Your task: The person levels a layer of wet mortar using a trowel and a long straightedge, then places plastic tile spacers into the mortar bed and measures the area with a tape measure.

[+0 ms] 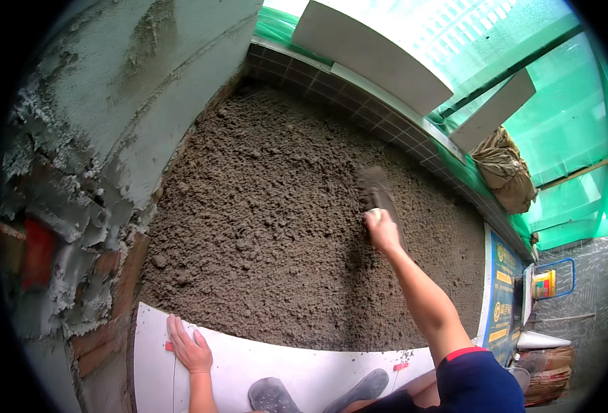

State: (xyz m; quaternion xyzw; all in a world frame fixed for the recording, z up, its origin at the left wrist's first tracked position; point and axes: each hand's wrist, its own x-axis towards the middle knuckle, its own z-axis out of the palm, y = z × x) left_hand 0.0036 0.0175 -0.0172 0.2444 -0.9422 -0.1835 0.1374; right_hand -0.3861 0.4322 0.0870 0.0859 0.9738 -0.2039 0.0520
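Brown-grey, crumbly mortar covers the floor in front of me in a rough bed. My right hand is closed round the handle of a trowel, whose blade is smeared by motion over the right part of the bed. Whether the blade touches the mortar, I cannot tell. Fingers stretched out, my left hand lies flat on a white tile along the near edge of the bed. Nothing is held in it. Bits of red tape show on the white tiles, one close to my left fingers.
A broken wall with bare bricks rises on the left. Dark tiles line the low far wall, with green netting and a brown sack beyond. On the right are a blue printed sheet and a yellow-red bucket. My grey shoes stand on the white tiles.
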